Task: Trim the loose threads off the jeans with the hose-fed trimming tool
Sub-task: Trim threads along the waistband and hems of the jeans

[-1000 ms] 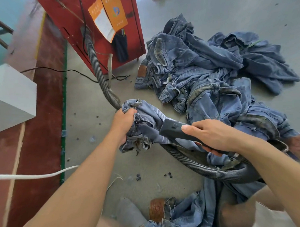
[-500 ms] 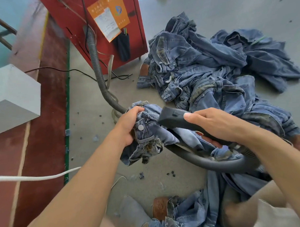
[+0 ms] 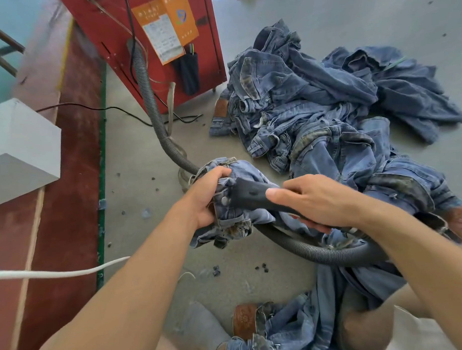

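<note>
Head view: left hand (image 3: 208,199) gripping bunched waistband of jeans (image 3: 234,216) above the floor (image 3: 148,245); right hand (image 3: 314,200) curled round hose-fed trimming tool (image 3: 247,196), head touching denim by the button. Trimming under way, apparently. Next: sweeping head along the seam, shifting fabric for fresh threads.

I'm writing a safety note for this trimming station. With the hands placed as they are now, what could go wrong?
The trimming tool has its head against the bunched jeans, right beside the left hand gripping them, so the fingers could get nicked. The hose loops under the right hand and over denim, so it may snag or drag the tool off line. The bunched fabric could be cut instead of the threads.
</note>
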A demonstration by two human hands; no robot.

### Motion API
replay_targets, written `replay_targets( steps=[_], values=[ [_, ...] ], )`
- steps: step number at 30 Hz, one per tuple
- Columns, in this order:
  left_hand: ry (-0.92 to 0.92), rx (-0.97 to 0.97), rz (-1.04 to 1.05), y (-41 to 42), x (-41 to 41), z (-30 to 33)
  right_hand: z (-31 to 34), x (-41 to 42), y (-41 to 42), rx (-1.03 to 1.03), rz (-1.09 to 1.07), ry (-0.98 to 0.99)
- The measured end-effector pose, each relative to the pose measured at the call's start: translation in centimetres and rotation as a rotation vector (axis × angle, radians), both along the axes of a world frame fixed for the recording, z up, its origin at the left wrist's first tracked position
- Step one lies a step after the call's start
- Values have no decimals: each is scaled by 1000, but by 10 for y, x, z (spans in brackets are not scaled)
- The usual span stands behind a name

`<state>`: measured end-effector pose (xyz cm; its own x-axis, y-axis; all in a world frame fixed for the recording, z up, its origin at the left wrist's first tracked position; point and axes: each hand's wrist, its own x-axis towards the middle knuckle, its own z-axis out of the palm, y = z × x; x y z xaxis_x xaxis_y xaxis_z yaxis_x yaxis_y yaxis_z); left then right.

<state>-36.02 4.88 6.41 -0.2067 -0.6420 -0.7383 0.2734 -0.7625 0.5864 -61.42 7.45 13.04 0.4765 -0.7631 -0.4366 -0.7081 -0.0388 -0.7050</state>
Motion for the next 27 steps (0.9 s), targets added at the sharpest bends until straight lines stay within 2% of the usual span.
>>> replay_targets(
  steps=[4, 7, 9, 14, 18, 22, 27],
  values=[
    [134, 17, 1, 1, 1, 3, -1, 13, 6, -77, -91, -163],
    [209, 13, 64, 2, 2, 8, 7, 4, -1, -23, -239, -288],
    [254, -9, 102, 2, 3, 11, 11, -7, -6, 33, -251, -229],
    [345, -80, 98, 4, -2, 20, 7, -10, 1, 156, -86, -72],
    [313, -63, 88, 8, -8, 19, 0, 3, 5, 168, -54, -115],
    [309, -68, 146, 4, -1, 19, 3, 2, 2, 134, -138, -203],
    [346, -106, 83, 6, -4, 19, 11, -5, -1, 186, -72, -69]
  ],
)
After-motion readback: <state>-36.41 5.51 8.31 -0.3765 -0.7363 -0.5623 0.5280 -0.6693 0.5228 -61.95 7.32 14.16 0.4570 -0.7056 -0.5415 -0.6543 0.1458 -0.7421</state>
